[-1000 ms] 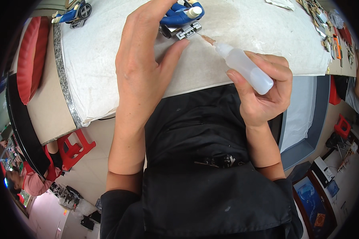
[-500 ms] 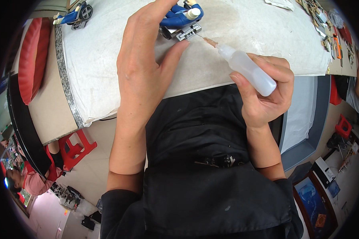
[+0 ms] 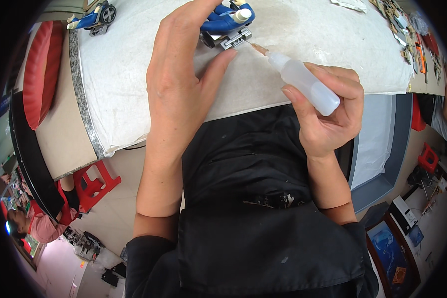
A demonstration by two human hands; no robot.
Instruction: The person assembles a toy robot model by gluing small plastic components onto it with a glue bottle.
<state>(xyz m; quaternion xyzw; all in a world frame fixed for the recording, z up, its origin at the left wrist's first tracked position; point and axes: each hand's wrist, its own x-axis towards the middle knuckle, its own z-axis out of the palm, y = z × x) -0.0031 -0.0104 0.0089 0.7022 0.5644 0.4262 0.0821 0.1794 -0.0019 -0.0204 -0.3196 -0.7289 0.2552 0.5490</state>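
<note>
Head view, and we've got the small blue-clothed figure (image 3: 228,24) near the top edge, sitting just above a silver-grey block (image 3: 237,39). Our left hand (image 3: 176,69) is curved around its left side, thumb held out by the block's lower edge; the fingers run off the top, so we honestly can't tell how firmly they've got it. Our right hand (image 3: 333,102) is wrapped snugly round a squeeze bottle (image 3: 310,89), its thin needle tip (image 3: 259,49) pointing at the block. Touching or just short? Too fine to say.

Handling-wise, we'd guess the bottle is light, soft-walled and a bit slick, so take it mid-barrel and go easy on the squeeze. The needle looks easy to bend. The figure is probably light, hard plastic, with limbs we wouldn't trust; we'd hold it by the body or the block.

Headcount: two hands, one bottle, one needle tip, two figures counting the spare (image 3: 89,20) at far left, both over the white sheet (image 3: 119,64). Tools (image 3: 400,35) at the upper right: too jumbled for us to count.
</note>
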